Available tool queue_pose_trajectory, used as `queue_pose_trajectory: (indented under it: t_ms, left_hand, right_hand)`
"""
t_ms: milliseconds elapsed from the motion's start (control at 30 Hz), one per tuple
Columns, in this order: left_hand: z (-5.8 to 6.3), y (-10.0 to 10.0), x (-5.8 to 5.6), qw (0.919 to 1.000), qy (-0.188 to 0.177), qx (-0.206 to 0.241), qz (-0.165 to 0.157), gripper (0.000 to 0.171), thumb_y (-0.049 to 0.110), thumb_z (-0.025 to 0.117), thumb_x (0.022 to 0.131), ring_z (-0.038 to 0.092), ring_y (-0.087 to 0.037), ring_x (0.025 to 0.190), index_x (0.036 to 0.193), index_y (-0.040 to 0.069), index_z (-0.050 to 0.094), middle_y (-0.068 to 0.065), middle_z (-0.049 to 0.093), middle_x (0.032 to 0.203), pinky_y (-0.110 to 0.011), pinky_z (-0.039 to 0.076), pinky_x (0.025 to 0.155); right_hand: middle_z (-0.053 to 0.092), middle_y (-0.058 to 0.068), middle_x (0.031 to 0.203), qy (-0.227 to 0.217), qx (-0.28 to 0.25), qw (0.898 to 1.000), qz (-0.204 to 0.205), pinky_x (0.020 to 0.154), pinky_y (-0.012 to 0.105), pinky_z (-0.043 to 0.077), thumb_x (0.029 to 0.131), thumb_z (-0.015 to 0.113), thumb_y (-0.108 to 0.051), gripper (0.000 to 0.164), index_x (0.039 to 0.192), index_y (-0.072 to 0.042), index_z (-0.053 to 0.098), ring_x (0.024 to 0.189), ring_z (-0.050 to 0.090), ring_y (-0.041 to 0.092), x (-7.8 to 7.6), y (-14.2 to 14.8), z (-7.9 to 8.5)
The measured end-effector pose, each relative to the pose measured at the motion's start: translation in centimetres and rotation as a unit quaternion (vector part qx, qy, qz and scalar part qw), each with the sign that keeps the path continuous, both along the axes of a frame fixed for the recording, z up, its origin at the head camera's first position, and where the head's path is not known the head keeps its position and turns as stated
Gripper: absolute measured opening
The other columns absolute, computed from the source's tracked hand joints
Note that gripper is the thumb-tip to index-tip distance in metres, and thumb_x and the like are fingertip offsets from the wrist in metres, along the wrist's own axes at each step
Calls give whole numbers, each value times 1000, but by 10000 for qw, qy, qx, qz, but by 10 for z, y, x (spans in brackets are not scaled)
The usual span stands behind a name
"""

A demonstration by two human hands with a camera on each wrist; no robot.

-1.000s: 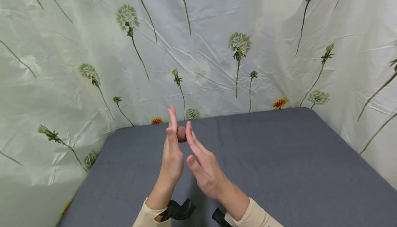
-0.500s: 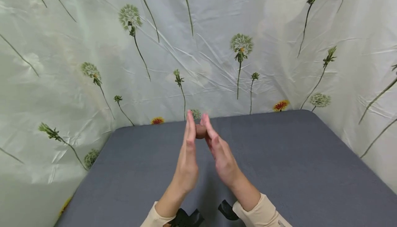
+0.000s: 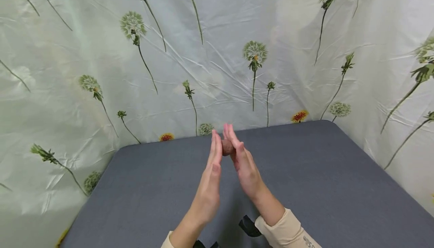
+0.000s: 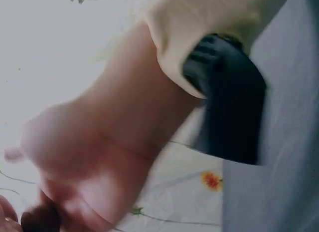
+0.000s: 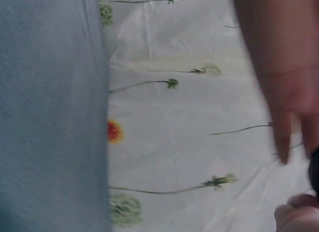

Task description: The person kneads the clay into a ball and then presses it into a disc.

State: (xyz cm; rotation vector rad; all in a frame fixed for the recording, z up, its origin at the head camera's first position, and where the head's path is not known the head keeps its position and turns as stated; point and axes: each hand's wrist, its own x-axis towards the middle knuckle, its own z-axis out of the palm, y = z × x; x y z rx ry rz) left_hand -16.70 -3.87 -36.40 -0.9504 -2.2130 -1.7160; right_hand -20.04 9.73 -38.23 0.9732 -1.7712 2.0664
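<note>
A small brown ball (image 3: 227, 147), clay-like in look, sits between the two palms near the fingers, held up above the table. My left hand (image 3: 209, 184) presses on its left side with straight fingers. From the right, my right hand (image 3: 246, 169) presses with its fingers straight too, reaching slightly farther forward. In the left wrist view the ball (image 4: 41, 219) appears dark at the bottom corner beside a blurred palm. Only part of the ball (image 5: 314, 171) shows at the right edge of the right wrist view, near some fingertips (image 5: 294, 214).
A grey cloth-covered table (image 3: 152, 191) spreads below the hands. Behind it hangs a pale curtain (image 3: 217, 67) printed with dandelions. Black bands, including one at the right wrist (image 3: 249, 226), sit by the cream sleeves (image 3: 286, 227).
Both hands and the ball have shifted right. The left hand has slid back while the right hand has slid forward against it, with the ball staying between them.
</note>
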Motion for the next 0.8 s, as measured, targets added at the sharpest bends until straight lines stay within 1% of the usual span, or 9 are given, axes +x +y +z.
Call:
queue_pose_trajectory:
  t_ms: [167,233,300,433,467,533,667,733,800]
  left_hand:
    - [9,-10,-3,9948,712,-7,723,57,35,8,119,-13,-20,169,174,20,5,5,-3,183,-69,-3,130]
    - [11,-17,-10,9945,521,67,901,56,36,7,119,-8,-16,169,174,22,6,7,0,182,-66,-1,132]
    - [10,-22,-18,9954,230,223,902,57,39,7,119,13,-18,167,174,24,6,-2,24,178,-63,4,133]
    - [2,-20,-24,9964,-470,503,504,61,47,5,118,20,-20,165,174,22,2,-4,29,175,-58,10,134]
    - [0,-18,-23,9963,-585,516,373,62,48,4,118,19,-21,165,174,21,1,-5,28,176,-56,10,135]
    - [-4,-13,-19,9959,-727,496,190,63,47,2,118,1,-18,169,173,18,0,4,4,182,-46,10,136]
    - [-5,-7,-14,9969,-563,507,190,60,43,2,118,-3,-15,169,173,19,1,8,-2,182,-24,11,132]
    - [-3,-7,-13,9976,-291,502,372,59,41,3,118,-2,-17,169,174,20,4,7,-2,182,-28,9,134]
    - [-1,-10,-15,9971,-115,460,597,59,42,4,118,-2,-17,169,174,21,5,8,-1,182,-40,7,136]
  right_hand:
    - [4,8,182,-321,321,9972,592,128,14,19,120,12,-42,65,172,-6,-2,168,6,28,7,-20,-12]
    - [3,3,182,-253,510,9974,436,128,15,19,120,14,-41,64,172,-8,-3,168,7,24,13,-27,-12]
    - [5,2,182,-10,654,9978,77,130,16,17,120,15,-40,63,172,-9,0,168,9,24,17,-29,-9]
    - [7,3,182,446,860,9928,-701,131,18,14,120,27,-32,59,172,-9,14,169,9,25,18,-23,0]
    - [9,3,182,486,885,9911,-862,131,18,14,120,30,-30,58,172,-10,17,169,10,25,18,-20,2]
    - [13,3,181,464,838,9894,-1095,130,16,15,119,35,-25,56,171,-9,23,169,12,24,15,-14,5]
    - [23,6,179,177,682,9923,-1022,128,14,19,119,32,-23,54,170,-5,26,167,19,24,9,-7,5]
    - [24,7,179,9,689,9946,-773,127,13,19,120,29,-25,55,171,-5,23,167,19,24,7,-7,2]
    - [22,7,179,-101,723,9959,-533,127,13,20,120,28,-27,56,171,-4,21,167,17,25,8,-10,-1]
